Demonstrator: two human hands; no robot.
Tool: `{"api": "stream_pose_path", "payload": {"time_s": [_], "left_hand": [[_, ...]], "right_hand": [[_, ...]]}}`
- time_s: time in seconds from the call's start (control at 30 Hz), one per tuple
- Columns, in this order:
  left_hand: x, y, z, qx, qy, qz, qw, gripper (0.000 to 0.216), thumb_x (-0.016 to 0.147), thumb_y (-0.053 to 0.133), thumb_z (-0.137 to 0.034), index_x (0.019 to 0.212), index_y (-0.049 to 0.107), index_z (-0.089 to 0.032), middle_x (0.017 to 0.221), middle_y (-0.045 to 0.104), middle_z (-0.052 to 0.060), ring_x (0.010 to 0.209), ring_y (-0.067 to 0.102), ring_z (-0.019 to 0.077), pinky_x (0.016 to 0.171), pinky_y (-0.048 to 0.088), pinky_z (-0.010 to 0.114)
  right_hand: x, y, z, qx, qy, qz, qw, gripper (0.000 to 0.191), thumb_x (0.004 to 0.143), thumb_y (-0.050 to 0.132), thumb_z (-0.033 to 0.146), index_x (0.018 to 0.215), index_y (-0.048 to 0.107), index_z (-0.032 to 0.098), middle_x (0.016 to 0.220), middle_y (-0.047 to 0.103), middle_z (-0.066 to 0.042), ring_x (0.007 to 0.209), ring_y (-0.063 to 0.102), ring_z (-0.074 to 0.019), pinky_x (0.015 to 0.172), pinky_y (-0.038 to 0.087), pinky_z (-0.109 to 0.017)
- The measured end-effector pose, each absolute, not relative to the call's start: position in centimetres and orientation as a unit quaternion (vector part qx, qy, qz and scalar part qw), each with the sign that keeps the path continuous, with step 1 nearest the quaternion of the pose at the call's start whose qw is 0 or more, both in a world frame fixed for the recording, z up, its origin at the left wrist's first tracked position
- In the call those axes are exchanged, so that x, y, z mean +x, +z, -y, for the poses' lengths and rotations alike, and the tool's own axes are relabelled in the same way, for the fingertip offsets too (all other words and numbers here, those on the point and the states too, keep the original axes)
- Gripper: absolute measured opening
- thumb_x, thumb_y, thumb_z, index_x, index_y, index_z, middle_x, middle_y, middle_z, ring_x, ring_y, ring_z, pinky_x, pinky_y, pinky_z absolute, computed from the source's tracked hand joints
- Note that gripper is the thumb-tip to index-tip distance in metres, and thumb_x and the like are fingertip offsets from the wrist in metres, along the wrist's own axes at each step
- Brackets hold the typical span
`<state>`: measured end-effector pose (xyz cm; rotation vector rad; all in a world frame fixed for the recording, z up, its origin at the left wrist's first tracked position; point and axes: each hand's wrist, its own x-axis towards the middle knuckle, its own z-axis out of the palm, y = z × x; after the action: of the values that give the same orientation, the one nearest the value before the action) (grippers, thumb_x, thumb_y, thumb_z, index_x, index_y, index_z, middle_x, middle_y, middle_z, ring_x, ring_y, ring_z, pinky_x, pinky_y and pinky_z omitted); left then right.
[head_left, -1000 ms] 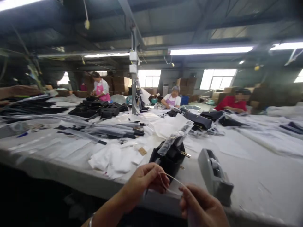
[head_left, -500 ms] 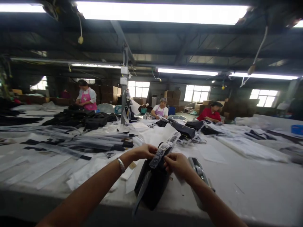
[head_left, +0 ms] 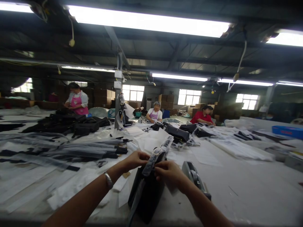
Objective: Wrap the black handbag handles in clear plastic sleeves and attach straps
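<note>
A black bag [head_left: 148, 201] stands at the table's front edge, between my forearms. Over its top runs a strap wrapped in clear plastic [head_left: 151, 162]. The fingers of my left hand [head_left: 136, 159], with a silver bracelet on the wrist, pinch the wrapped strap from the left side. From the right, my right hand [head_left: 170, 175] is closed with thumb and fingertips on the strap's other edge, near the bag's top. Just right of that hand sits a grey tape dispenser [head_left: 196, 178]. My fingers partly cover the bag's top.
Several plastic-wrapped black straps [head_left: 94, 149] lie to the left, with white sheets [head_left: 30, 183] before them. Black bags [head_left: 176, 134] lie further back, near a metal post [head_left: 117, 107]. Three co-workers are across the table. A blue box [head_left: 287, 131] stands at right.
The view has turned slightly right, so the scene has shifted left and more of the blue box shows. Both hands stay at the wrapped strap on the bag.
</note>
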<state>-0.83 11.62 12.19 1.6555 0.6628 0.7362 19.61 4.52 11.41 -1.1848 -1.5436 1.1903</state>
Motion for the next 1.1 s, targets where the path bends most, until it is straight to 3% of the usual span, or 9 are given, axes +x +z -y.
{"api": "stream_pose_path", "payload": {"time_s": [0.17,0.37,0.5,0.67,0.77,0.87,0.97,1.1], "left_hand": [[-3.9,11.9,-10.4,0.631,0.366,-0.294,0.617,0.032,0.072,0.081,-0.034,0.095,0.072,-0.014,0.084,0.071,0.005,0.082,0.066,0.0177,0.085,0.049,0.031],[-4.3,11.3,-8.3,0.536,0.433,-0.257,0.678,0.029,0.078,0.078,-0.031,0.102,0.068,-0.018,0.087,0.069,0.004,0.086,0.067,0.0169,0.096,0.047,0.037],[-3.0,11.5,-7.5,0.518,0.462,-0.233,0.681,0.035,0.077,0.079,-0.026,0.11,0.069,-0.019,0.09,0.068,0.003,0.073,0.063,0.0101,0.088,0.048,0.03],[-2.1,11.5,-7.0,0.555,0.443,-0.255,0.657,0.047,0.073,0.082,-0.028,0.117,0.069,-0.019,0.112,0.071,0.011,0.055,0.051,0.0036,0.058,0.04,0.021],[-2.5,11.1,-6.8,0.579,0.435,-0.284,0.628,0.048,0.074,0.081,-0.032,0.118,0.068,-0.018,0.109,0.073,0.012,0.053,0.049,0.0034,0.053,0.036,0.019],[-3.1,10.7,-6.7,0.596,0.433,-0.278,0.616,0.049,0.073,0.082,-0.033,0.117,0.069,-0.017,0.104,0.075,0.011,0.061,0.058,0.0087,0.062,0.044,0.022],[-3.6,10.5,-6.4,0.604,0.442,-0.247,0.616,0.05,0.072,0.082,-0.032,0.118,0.069,-0.017,0.107,0.074,0.011,0.085,0.067,0.0183,0.082,0.048,0.03],[-3.4,10.9,-5.9,0.606,0.467,-0.217,0.607,0.052,0.072,0.082,-0.03,0.121,0.067,-0.018,0.112,0.073,0.012,0.108,0.064,0.0259,0.096,0.045,0.036]], "right_hand": [[20.8,11.3,-3.3,-0.477,0.439,0.643,0.408,0.025,0.069,0.069,0.019,0.092,0.074,0.016,0.063,0.071,0.0,0.057,0.066,-0.016,0.054,0.05,-0.024],[20.8,12.6,-0.9,-0.526,0.152,0.739,0.393,0.016,0.078,0.062,0.018,0.086,0.075,0.021,0.074,0.074,-0.004,0.069,0.068,-0.022,0.064,0.05,-0.03],[20.1,13.3,0.1,-0.513,0.119,0.714,0.462,0.015,0.084,0.062,0.026,0.085,0.076,0.024,0.085,0.077,-0.005,0.081,0.071,-0.0251,0.075,0.052,-0.034],[19.8,12.2,0.6,-0.504,0.219,0.639,0.539,0.013,0.079,0.071,0.033,0.086,0.077,0.024,0.089,0.078,-0.004,0.087,0.072,-0.0268,0.081,0.055,-0.035],[19.4,11.5,0.9,-0.444,0.28,0.655,0.543,0.012,0.079,0.072,0.031,0.086,0.077,0.023,0.091,0.078,-0.003,0.09,0.071,-0.0258,0.084,0.054,-0.035],[18.6,11.3,0.7,-0.402,0.282,0.686,0.537,0.01,0.081,0.07,0.029,0.085,0.077,0.023,0.09,0.077,-0.003,0.09,0.07,-0.0244,0.085,0.053,-0.034],[17.6,11.4,-0.1,-0.407,0.274,0.681,0.544,0.012,0.082,0.068,0.028,0.091,0.075,0.022,0.091,0.076,-0.003,0.089,0.07,-0.0239,0.084,0.054,-0.034],[16.3,12.1,-1.3,-0.427,0.238,0.69,0.535,0.046,0.078,0.069,0.02,0.123,0.061,0.027,0.091,0.075,0.0,0.083,0.071,-0.0214,0.08,0.054,-0.032]]}}
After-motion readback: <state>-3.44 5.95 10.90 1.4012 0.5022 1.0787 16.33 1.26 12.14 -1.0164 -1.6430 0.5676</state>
